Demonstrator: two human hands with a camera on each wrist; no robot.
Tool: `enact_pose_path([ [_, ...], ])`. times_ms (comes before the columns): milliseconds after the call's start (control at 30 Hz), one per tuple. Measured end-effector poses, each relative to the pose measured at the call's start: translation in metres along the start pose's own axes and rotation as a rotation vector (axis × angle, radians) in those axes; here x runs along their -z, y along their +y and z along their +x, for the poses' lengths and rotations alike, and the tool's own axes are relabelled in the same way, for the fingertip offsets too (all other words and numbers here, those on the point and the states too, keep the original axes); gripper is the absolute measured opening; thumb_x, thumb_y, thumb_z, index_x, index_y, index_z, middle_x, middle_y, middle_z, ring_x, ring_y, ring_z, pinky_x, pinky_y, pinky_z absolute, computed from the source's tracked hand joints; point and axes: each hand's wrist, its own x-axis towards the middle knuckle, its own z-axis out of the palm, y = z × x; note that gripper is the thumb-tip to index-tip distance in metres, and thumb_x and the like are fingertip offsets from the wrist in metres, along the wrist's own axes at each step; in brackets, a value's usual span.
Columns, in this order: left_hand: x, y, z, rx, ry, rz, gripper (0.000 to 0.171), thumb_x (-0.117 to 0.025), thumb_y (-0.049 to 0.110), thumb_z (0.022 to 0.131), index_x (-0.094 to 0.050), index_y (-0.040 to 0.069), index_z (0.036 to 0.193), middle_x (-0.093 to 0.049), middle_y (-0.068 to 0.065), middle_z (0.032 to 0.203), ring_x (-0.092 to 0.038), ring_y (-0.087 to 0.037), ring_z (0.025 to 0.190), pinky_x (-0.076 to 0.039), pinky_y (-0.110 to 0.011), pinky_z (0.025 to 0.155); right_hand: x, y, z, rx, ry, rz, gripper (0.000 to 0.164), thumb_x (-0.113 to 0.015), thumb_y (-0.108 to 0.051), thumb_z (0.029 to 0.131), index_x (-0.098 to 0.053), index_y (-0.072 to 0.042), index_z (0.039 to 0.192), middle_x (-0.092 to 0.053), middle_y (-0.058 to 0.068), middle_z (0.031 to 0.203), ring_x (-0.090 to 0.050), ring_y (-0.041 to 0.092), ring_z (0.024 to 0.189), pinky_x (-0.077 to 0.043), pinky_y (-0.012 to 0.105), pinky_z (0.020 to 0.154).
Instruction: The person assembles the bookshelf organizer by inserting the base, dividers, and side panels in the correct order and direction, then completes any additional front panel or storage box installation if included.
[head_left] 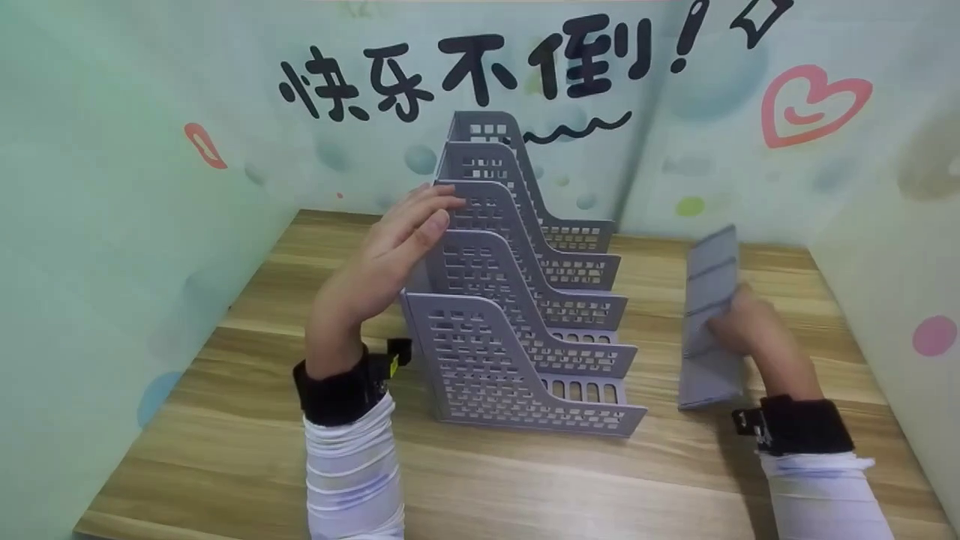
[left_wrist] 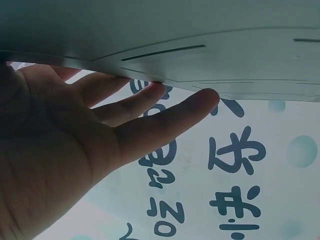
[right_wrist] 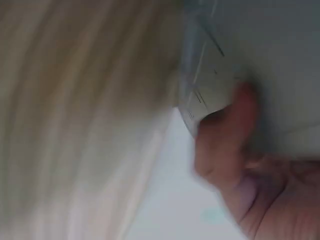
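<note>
A grey plastic file rack (head_left: 480, 360) with several perforated dividers stands upright on the table in the head view. My left hand (head_left: 386, 247) is at the rack's tall left side, its fingers fairly straight near the upper edges. In the left wrist view the fingers (left_wrist: 165, 122) extend along the edge of the rack's smooth grey wall (left_wrist: 240, 55). To the right of the rack, my right hand (head_left: 754, 326) grips a long grey panel (head_left: 709, 289) with crosswise lines, tilted up on edge. The right wrist view is blurred, with the thumb (right_wrist: 242, 112) pressed on the panel.
The wood-grain table (head_left: 525, 487) lies under everything, with bare surface in front of the rack. A printed cloth backdrop (head_left: 697, 150) with black lettering hangs behind, and pale side walls (head_left: 112, 225) flank the table. A gap separates the rack from the panel.
</note>
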Motion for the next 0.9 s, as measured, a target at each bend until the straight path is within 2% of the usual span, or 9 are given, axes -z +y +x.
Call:
enact_pose_path([
  [67,0.001,-0.001,-0.001,0.006,0.003,-0.011,0.049,-0.043,0.038,0.112,-0.057,0.015,0.152,-0.037,-0.001,0.173,-0.015,-0.022,0.168,-0.007,-0.054,0.137,0.003,-0.011,-0.005,0.081,0.028,0.012,0.082,-0.049,-0.005,0.093,-0.007,0.023,0.158,-0.041,0.052,0.143,-0.056,0.062,0.128,-0.058,0.067,0.099],
  [133,0.001,-0.002,-0.002,0.008,0.006,-0.018,0.049,-0.043,0.039,0.111,-0.057,0.015,0.152,-0.036,-0.001,0.174,-0.015,-0.023,0.168,-0.007,-0.055,0.137,0.003,-0.024,-0.011,0.156,0.042,0.029,0.079,-0.045,-0.005,0.094,-0.011,0.02,0.16,-0.04,0.05,0.149,-0.053,0.06,0.131,-0.056,0.066,0.101],
  [267,0.0,-0.003,-0.002,-0.012,-0.008,-0.099,0.05,-0.044,0.035,0.111,-0.052,0.013,0.156,-0.025,-0.005,0.178,-0.015,-0.027,0.167,-0.013,-0.057,0.136,-0.003,-0.05,-0.027,0.239,0.065,0.163,0.073,-0.044,-0.005,0.097,-0.02,0.01,0.165,-0.04,0.04,0.155,-0.055,0.049,0.128,-0.058,0.041,0.091],
  [367,0.0,-0.003,0.001,-0.04,-0.053,-0.272,0.055,-0.043,0.026,0.112,-0.035,0.011,0.164,-0.027,-0.015,0.174,-0.039,-0.038,0.156,-0.034,-0.062,0.128,-0.009,-0.065,-0.037,0.281,0.116,0.267,0.071,-0.044,-0.002,0.097,-0.027,0.003,0.166,-0.04,0.035,0.16,-0.055,0.047,0.131,-0.052,0.025,0.081],
  [433,0.0,-0.004,0.003,-0.042,-0.082,-0.389,0.062,-0.042,0.018,0.111,-0.021,0.012,0.169,-0.03,-0.019,0.171,-0.052,-0.039,0.145,-0.047,-0.059,0.119,-0.014,-0.071,-0.042,0.294,0.185,0.301,0.07,-0.046,-0.001,0.097,-0.032,-0.001,0.166,-0.044,0.031,0.161,-0.06,0.041,0.128,-0.052,0.021,0.077],
  [500,0.001,-0.005,0.003,-0.036,-0.108,-0.462,0.067,-0.041,0.011,0.11,-0.012,0.011,0.171,-0.035,-0.021,0.167,-0.061,-0.04,0.132,-0.056,-0.058,0.108,-0.018,-0.074,-0.044,0.296,0.252,0.335,0.067,-0.048,-0.001,0.097,-0.038,-0.003,0.164,-0.047,0.027,0.161,-0.066,0.028,0.119,-0.053,0.02,0.074],
  [600,0.001,-0.007,0.003,-0.033,-0.129,-0.493,0.073,-0.038,0.003,0.106,-0.007,0.009,0.171,-0.03,-0.019,0.172,-0.056,-0.038,0.139,-0.055,-0.056,0.111,-0.023,-0.076,-0.044,0.279,0.346,0.383,0.064,-0.049,-0.001,0.097,-0.044,-0.004,0.161,-0.051,0.022,0.159,-0.066,0.013,0.107,-0.054,0.016,0.073],
  [767,-0.005,-0.006,0.007,-0.05,-0.146,-0.501,0.077,-0.037,-0.003,0.1,-0.011,0.009,0.171,-0.029,-0.021,0.172,-0.05,-0.042,0.145,-0.051,-0.058,0.115,-0.024,-0.077,-0.043,0.239,0.425,0.425,0.061,-0.053,-0.001,0.096,-0.051,-0.004,0.157,-0.057,0.02,0.156,-0.063,0.027,0.124,-0.051,0.01,0.075],
  [900,-0.014,-0.001,0.013,-0.044,-0.147,-0.496,0.073,-0.038,-0.002,0.101,-0.017,0.009,0.17,-0.035,-0.025,0.168,-0.059,-0.043,0.137,-0.057,-0.057,0.108,-0.022,-0.08,-0.045,0.25,0.439,0.409,0.058,-0.058,-0.002,0.094,-0.057,-0.005,0.152,-0.062,0.02,0.151,-0.068,0.013,0.11,-0.053,0.011,0.075],
])
